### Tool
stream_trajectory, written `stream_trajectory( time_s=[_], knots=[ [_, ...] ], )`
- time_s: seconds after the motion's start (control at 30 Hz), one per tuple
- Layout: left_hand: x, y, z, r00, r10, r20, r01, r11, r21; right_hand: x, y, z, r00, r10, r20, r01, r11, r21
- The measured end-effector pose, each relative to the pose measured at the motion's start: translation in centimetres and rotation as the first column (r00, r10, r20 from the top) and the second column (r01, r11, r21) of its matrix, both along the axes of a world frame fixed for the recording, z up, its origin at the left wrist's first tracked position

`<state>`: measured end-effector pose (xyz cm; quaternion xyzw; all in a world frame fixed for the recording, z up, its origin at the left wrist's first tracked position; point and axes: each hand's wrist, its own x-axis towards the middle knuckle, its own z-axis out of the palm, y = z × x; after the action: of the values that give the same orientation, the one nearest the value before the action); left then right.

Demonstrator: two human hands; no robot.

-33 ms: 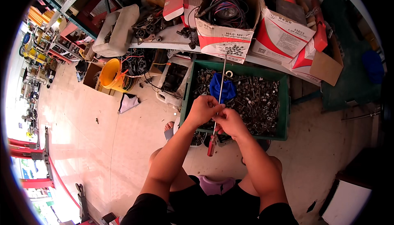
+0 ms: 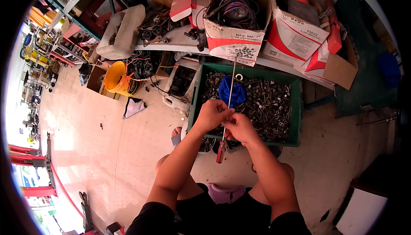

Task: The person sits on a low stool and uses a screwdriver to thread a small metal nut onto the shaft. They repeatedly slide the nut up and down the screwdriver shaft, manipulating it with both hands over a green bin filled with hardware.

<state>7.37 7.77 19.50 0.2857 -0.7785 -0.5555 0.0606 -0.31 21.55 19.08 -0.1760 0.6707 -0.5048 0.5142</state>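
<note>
The left hand [image 2: 214, 114] pinches the shaft of a long screwdriver [image 2: 231, 90] between thumb and bent fingers. The right hand [image 2: 240, 128], just to its right and nearer, has its fingers curled narrowly around the same shaft; how firmly, I cannot tell. The screwdriver points far, over the left part of a green bin [image 2: 297, 125], its red handle [image 2: 221, 151] at the near end, clear of both hands. Small metal parts [image 2: 269, 106] fill the bin. A blue cloth [image 2: 238, 94] lies on them behind the shaft, and a pale ring [image 2: 239, 76] sits just beyond it.
</note>
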Motion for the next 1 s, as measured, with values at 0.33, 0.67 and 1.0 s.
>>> stream_trajectory(
  time_s=[0.33, 0.67, 1.0],
  knots=[
    [0.0, 0.2, 0.7, 1.000, 0.018, -0.006, -0.018, 1.000, -0.004, 0.1, 0.0, -0.4, 1.000, -0.023, 0.020, 0.023, 1.000, -0.012],
    [0.1, 0.2, 0.9, 0.998, 0.045, -0.044, -0.044, 0.999, 0.014, 0.5, -0.3, -0.4, 0.992, -0.060, 0.113, 0.064, 0.998, -0.029],
    [0.4, -0.2, 0.5, 0.999, -0.019, -0.027, 0.026, 0.953, 0.302, -0.3, 0.0, 0.4, 0.979, 0.056, 0.194, -0.047, 0.998, -0.048]
  ],
)
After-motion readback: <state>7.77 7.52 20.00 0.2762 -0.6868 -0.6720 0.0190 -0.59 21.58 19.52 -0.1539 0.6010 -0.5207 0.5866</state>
